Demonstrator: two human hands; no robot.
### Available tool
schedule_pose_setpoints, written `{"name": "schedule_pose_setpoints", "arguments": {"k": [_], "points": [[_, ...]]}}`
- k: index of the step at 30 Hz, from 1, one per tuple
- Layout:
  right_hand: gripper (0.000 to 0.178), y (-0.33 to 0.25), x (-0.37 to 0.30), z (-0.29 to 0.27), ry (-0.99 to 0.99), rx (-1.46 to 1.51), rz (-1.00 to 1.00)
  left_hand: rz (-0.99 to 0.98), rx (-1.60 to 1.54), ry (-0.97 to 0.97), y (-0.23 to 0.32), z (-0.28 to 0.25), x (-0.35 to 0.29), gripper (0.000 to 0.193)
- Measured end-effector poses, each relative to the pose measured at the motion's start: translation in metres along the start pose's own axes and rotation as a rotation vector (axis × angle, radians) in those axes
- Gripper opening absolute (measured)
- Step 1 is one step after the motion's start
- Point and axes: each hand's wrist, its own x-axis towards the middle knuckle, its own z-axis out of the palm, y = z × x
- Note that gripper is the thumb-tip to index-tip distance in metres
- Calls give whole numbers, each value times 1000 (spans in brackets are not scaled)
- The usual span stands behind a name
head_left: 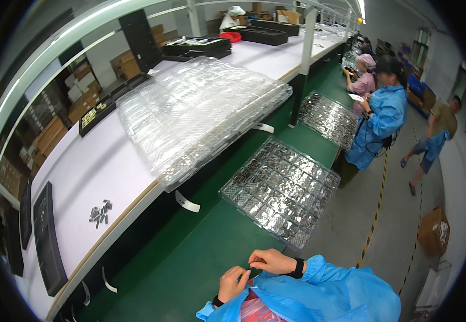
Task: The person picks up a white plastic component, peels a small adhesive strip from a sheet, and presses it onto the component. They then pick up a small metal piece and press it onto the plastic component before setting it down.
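Observation:
Close together in front of my body are my left hand [234, 284] and my right hand [271, 261], over the near edge of the green bench surface [200, 263]. Both have their fingers curled in, thumbs against fingertips. Whatever they pinch, if anything, is too small to make out. Dark bands circle both wrists, and the sleeves of a blue jacket [329, 292] show behind them. Beyond my right hand lies a clear tray [284, 190] divided into many compartments, filled with shiny metallic parts. Neither hand touches it.
On the white shelf [98, 172] rest stacked clear plastic trays [200, 107], a small pile of grey parts [101, 213] and black trays [48, 239]. Another filled tray [329, 119] lies farther along. A person in blue [386, 123] stands there; another person [434, 137] is in the aisle.

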Motion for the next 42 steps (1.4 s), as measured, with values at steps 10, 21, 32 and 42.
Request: {"name": "schedule_pose_setpoints", "arguments": {"k": [10,21,32,42], "points": [[19,0,27,4,-37,-75,6,-35,-20,34,-9,-13,8,12],[18,8,56,15,-81,-47,-47,-81,15,82,-17,-26,11,9],[17,15,49,11,-100,28,-120,-54,36,111,2,-17,9,8],[19,14,34,4,-110,20,-139,-208,28,54,29,-11,4,12]]}}
